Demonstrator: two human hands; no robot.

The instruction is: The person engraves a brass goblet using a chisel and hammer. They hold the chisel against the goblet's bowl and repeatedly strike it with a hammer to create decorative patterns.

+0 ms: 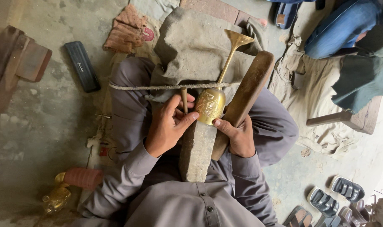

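Now the left hand (168, 126) is pinching a thin brown metal punch (184, 100) against the engraved brass goblet (211, 105) lying on a grey stone block (196, 151), while the right hand (238, 136) is gripping a long wooden mallet (246, 94).

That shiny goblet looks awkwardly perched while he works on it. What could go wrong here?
Three risks, as I judge them.
The engraved brass goblet lies on a narrow stone block, held by a thin cord; it might roll or slip.
The left hand pinches a small metal punch beside its own fingertips, which a stray blow could hit.
The right hand holds a heavy wooden mallet near the slender stem, which might bend.
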